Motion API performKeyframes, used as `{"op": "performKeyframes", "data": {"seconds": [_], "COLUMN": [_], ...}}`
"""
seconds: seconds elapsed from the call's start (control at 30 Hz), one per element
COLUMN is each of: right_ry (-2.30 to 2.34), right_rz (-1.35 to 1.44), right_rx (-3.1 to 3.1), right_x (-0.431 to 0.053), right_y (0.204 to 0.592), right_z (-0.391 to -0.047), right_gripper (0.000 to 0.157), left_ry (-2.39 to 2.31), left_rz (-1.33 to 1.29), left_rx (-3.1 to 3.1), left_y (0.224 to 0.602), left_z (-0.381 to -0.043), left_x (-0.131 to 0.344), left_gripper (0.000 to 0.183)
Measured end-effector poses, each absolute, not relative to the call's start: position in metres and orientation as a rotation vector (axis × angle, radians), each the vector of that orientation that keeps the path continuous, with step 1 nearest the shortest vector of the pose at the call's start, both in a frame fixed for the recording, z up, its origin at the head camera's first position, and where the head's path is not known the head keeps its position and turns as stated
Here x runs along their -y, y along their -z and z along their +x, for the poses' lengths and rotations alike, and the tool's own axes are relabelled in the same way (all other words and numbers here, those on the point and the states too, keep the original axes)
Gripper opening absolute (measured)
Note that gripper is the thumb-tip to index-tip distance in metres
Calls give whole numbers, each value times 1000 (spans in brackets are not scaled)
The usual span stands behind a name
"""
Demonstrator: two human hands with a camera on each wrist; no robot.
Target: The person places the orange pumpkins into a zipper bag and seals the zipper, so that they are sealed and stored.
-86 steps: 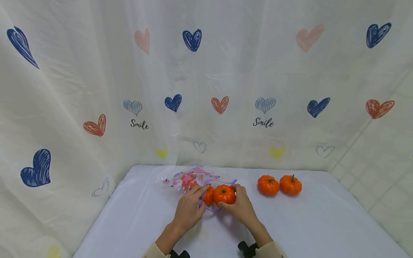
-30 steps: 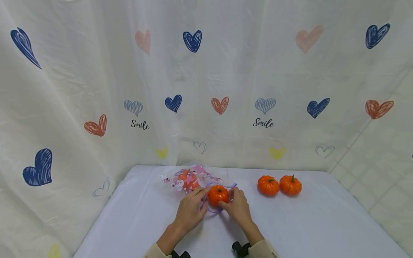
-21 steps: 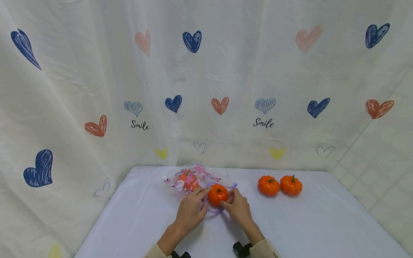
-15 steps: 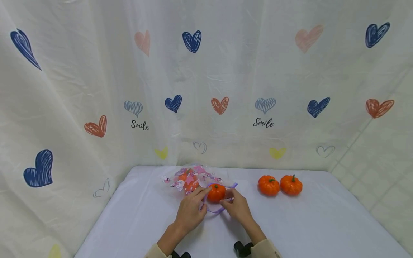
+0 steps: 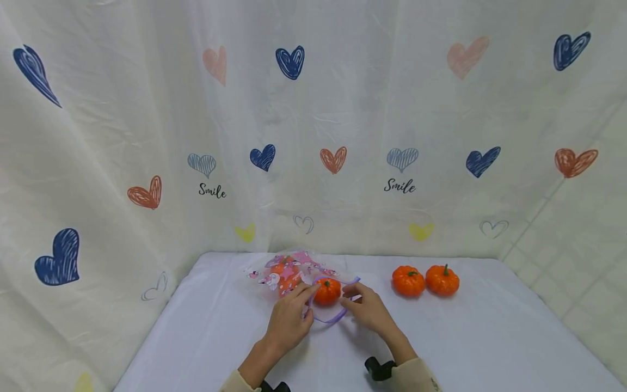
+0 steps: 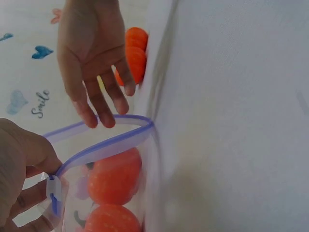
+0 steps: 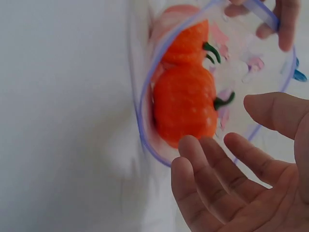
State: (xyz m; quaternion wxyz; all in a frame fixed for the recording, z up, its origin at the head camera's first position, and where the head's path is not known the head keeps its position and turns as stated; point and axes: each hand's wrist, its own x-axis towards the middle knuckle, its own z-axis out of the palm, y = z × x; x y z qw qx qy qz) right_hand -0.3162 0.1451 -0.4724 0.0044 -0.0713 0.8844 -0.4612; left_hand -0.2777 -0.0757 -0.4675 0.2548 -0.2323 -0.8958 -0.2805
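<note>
A clear zip bag with a pink cartoon print and a purple zip edge lies on the table, its mouth spread toward me. My left hand pinches the bag's edge at the slider, as the left wrist view shows. Inside, near the mouth, sits an orange toy pumpkin with a green stem. Behind it in the bag is another pumpkin. My right hand is at the right of the mouth, fingers extended and apart from the pumpkin, holding nothing.
Two more orange pumpkins, a left one and a right one, stand side by side to the right on the white-clothed table. A white curtain printed with hearts hangs behind.
My right hand pushed the pumpkin into the bag's mouth, let go of it and drew back to the right. My left hand kept its hold on the bag's edge.
</note>
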Motion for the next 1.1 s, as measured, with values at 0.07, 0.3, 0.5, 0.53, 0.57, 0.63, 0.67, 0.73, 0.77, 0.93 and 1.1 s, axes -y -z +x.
{"op": "performKeyframes", "data": {"seconds": [0.07, 0.3, 0.5, 0.53, 0.57, 0.63, 0.67, 0.73, 0.77, 0.93, 1.1], "right_ry": [1496, 1649, 1644, 1640, 1634, 1623, 1624, 1641, 1640, 1649, 1589], "right_rz": [-206, -87, 27, 41, 58, 100, 119, 164, 189, 296, 347], "right_rx": [-2760, -2717, -2777, -2799, -2819, -2853, -2862, -2863, -2865, -2871, -2870], "right_x": [-151, -178, -206, -210, -215, -223, -227, -233, -237, -249, -259], "right_y": [469, 459, 451, 450, 450, 451, 452, 453, 454, 459, 463], "right_z": [-319, -326, -328, -328, -328, -329, -330, -331, -332, -337, -339], "right_gripper": [28, 29, 39, 42, 45, 50, 52, 59, 62, 73, 78], "left_ry": [763, 782, 791, 792, 789, 783, 783, 783, 783, 788, 809], "left_rz": [-630, -636, -635, -635, -633, -628, -627, -628, -626, -625, -632], "left_rx": [2433, 2434, 2440, 2442, 2443, 2450, 2453, 2457, 2459, 2463, 2467], "left_y": [467, 467, 467, 467, 466, 465, 465, 464, 464, 464, 465], "left_z": [-278, -279, -279, -278, -278, -277, -277, -277, -276, -277, -276], "left_x": [76, 78, 78, 78, 78, 78, 78, 78, 78, 78, 78], "left_gripper": [51, 49, 49, 49, 49, 49, 49, 49, 49, 49, 49]}}
